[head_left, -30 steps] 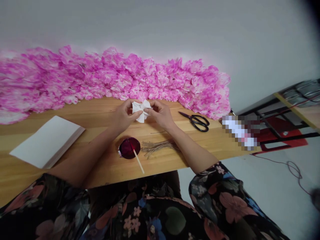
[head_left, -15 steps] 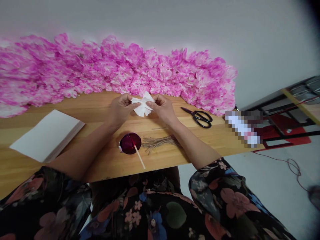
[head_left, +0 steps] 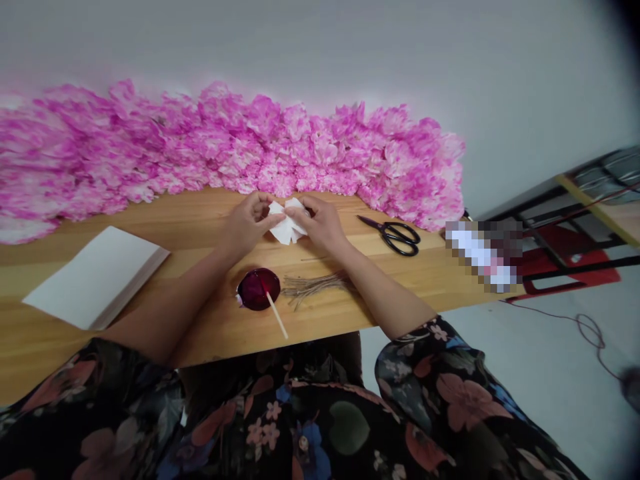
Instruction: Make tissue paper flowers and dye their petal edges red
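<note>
Between my two hands is a white paper flower [head_left: 287,230] with cut, petal-like lobes, held just above the wooden table. My left hand [head_left: 249,223] pinches its left side between thumb and fingers. On the other side, my right hand [head_left: 320,223] grips the paper, its thumb lying over the centre and covering part of it. Below the hands sits a small bowl of dark red liquid [head_left: 253,290] with a pale wooden stick [head_left: 277,317] leaning in it. A bundle of thin brown stems [head_left: 317,285] lies beside the bowl, partly behind my right forearm.
Pink-and-white paper flowers [head_left: 240,147] form a long bank along the wall. Black-handled scissors [head_left: 395,235] lie right of my hands. A stack of white paper [head_left: 95,277] lies on the left of the wooden table [head_left: 200,217]. A blurred-out item [head_left: 483,257] is at the right end.
Both hands have drawn closer together around the paper flower, and my right thumb has moved over its centre. The paper is now more folded and covered. The view has shifted slightly.
</note>
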Available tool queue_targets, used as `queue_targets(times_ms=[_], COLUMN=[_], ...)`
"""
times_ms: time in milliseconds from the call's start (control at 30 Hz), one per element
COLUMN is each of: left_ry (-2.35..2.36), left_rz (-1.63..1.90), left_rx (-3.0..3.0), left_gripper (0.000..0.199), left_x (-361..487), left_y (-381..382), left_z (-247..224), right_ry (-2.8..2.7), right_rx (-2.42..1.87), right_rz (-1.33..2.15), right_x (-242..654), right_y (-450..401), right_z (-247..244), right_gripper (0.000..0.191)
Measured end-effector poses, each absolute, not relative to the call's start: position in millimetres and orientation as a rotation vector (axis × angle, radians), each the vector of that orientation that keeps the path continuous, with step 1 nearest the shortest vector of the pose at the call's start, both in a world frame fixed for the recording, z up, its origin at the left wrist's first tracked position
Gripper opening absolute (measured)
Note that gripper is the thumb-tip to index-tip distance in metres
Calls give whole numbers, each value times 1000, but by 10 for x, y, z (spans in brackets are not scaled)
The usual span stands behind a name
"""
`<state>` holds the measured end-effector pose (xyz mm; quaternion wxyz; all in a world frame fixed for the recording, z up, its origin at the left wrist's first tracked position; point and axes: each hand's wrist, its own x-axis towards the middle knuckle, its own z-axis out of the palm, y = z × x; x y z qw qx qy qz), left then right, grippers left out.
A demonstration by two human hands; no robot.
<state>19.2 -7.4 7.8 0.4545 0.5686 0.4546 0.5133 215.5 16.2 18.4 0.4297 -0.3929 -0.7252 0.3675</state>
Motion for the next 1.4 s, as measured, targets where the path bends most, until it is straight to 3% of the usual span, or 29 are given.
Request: queue_targets(times_ms=[200, 467, 733, 867, 1000, 1400], left_ry=[1197, 1345, 1236, 1176, 1150, 1027], left_rz=[1275, 1344, 1363, 1296, 1279, 1401], left_rx=[1402, 1335, 1358, 1353, 1345, 1364], left_gripper=[42, 33, 52, 66, 63, 59], left_x=[189, 164, 158, 162, 122, 74], left_y=[-52, -64, -14, -3, 3, 0], left_z=[44, 101, -16, -102, -131, -209], right_ry=[-1769, -1544, -1689, -1738, -1746, -1673], right_rx=[-1017, -943, -1064, -1106, -1088, -1036], right_rz=[753, 1339, 1215, 1095, 1101, 1437], right_x=[2092, 2179, 2176, 2182, 2191, 2270], right_y=[125, 209, 183, 154, 160, 208], right_z=[145, 135, 87, 90, 121, 163], right_gripper=[69, 73, 41, 35, 32, 52])
